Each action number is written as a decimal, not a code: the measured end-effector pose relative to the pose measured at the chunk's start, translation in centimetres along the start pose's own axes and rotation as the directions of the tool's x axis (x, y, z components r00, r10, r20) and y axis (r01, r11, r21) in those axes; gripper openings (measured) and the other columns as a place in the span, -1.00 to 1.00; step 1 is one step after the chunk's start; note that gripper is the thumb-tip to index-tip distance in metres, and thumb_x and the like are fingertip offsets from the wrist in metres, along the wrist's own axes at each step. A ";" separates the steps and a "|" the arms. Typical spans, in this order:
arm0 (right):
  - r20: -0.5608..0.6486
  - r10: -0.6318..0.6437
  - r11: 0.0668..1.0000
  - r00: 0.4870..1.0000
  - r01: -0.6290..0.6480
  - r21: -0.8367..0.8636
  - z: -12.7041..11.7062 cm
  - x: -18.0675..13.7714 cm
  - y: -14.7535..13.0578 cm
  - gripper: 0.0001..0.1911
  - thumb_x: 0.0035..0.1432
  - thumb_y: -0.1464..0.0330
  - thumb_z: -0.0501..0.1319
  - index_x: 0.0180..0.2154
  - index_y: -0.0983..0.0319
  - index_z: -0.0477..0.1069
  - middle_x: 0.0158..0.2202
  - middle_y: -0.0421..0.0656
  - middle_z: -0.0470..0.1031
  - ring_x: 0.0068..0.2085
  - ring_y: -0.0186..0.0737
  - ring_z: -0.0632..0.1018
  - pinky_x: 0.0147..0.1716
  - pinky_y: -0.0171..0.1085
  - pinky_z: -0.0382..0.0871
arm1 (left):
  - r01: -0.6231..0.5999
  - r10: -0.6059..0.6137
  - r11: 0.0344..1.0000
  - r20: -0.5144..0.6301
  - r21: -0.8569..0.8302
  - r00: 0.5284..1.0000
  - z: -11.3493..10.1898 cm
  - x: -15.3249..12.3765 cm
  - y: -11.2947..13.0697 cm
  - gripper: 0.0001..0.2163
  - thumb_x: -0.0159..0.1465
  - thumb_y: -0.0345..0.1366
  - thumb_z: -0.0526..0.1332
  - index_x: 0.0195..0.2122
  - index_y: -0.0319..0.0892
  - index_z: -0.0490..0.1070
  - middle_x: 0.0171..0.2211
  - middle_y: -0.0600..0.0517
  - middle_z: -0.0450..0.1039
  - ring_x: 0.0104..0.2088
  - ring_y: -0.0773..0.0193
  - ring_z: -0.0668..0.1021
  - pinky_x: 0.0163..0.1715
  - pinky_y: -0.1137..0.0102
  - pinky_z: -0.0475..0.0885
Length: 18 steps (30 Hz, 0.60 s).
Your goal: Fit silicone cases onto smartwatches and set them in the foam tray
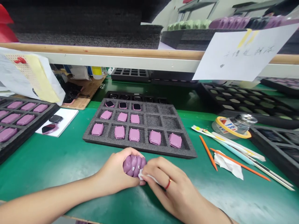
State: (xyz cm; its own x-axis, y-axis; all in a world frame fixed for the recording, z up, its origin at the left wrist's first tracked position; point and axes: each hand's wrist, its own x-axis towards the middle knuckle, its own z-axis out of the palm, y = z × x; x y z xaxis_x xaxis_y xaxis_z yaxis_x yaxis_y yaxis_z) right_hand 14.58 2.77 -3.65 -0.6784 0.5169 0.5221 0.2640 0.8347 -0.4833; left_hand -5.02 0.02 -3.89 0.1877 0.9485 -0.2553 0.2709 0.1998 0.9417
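Observation:
My left hand point(114, 172) is closed round a pink-purple watch case point(134, 165), held just above the green mat near the front edge. My right hand point(167, 183), with a red ring on one finger, pinches a small white cloth point(143, 177) against the case's lower side. Right behind both hands lies a grey foam tray point(158, 119). Its left and front pockets hold several pink watch cases, and three at the back show dark screens.
Another foam tray of pink cases point(17, 116) sits at the left, by two loose watches on a white card point(62, 119). To the right lie orange sticks point(207, 152), a crumpled wipe point(227, 163), long swabs, a small glass jar point(240, 123) and dark trays point(277, 146). A shelf rail with paper notes crosses above.

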 end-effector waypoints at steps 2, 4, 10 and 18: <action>0.010 -0.003 1.000 1.000 0.003 -0.010 0.0 -0.1 0.0 -0.84 0.35 0.52 0.08 -0.13 0.21 0.39 -0.27 -0.09 0.50 -0.30 -0.22 0.52 -0.33 -0.26 0.52 | -0.001 0.001 1.000 0.002 0.001 1.000 0.0 0.0 0.1 -0.58 -0.09 -0.35 0.47 -0.17 -0.13 0.43 -0.26 0.08 0.58 -0.23 0.19 0.57 -0.17 0.35 0.44; 0.000 -0.003 1.000 1.000 0.003 -0.013 -0.1 -0.1 0.0 -0.85 0.35 0.50 0.09 -0.13 0.21 0.39 -0.27 -0.09 0.49 -0.28 -0.21 0.52 -0.31 -0.25 0.52 | 0.008 -0.008 1.000 0.010 -0.001 1.000 0.0 0.0 0.2 -0.57 -0.09 -0.36 0.47 -0.17 -0.13 0.43 -0.28 0.09 0.58 -0.26 0.20 0.56 -0.18 0.35 0.44; 0.091 -0.032 0.999 0.995 0.030 0.031 -0.4 0.2 0.5 -0.85 0.38 0.50 0.08 -0.13 0.23 0.40 -0.26 -0.10 0.50 -0.27 -0.23 0.50 -0.29 -0.25 0.50 | -0.004 0.004 1.000 0.024 0.002 1.000 -0.2 0.0 0.0 -0.58 -0.08 -0.38 0.46 -0.17 -0.13 0.43 -0.27 0.10 0.57 -0.25 0.22 0.55 -0.17 0.37 0.43; 0.089 -0.053 0.997 0.995 0.048 0.064 -0.6 0.5 0.9 -0.86 0.39 0.48 0.09 -0.13 0.22 0.41 -0.26 -0.09 0.51 -0.24 -0.22 0.51 -0.25 -0.25 0.51 | -0.002 0.002 1.000 0.030 -0.007 1.000 -0.3 0.0 0.1 -0.57 -0.09 -0.38 0.47 -0.18 -0.13 0.42 -0.28 0.12 0.56 -0.26 0.25 0.54 -0.17 0.37 0.43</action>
State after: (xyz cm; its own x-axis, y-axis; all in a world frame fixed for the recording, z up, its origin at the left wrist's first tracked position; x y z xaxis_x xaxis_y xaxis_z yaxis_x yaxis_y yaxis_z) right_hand 14.89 3.92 -3.37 -0.7499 0.4527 0.4823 0.1871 0.8445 -0.5018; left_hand -5.28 0.16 -3.76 0.2161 0.9412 -0.2598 0.2639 0.1999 0.9436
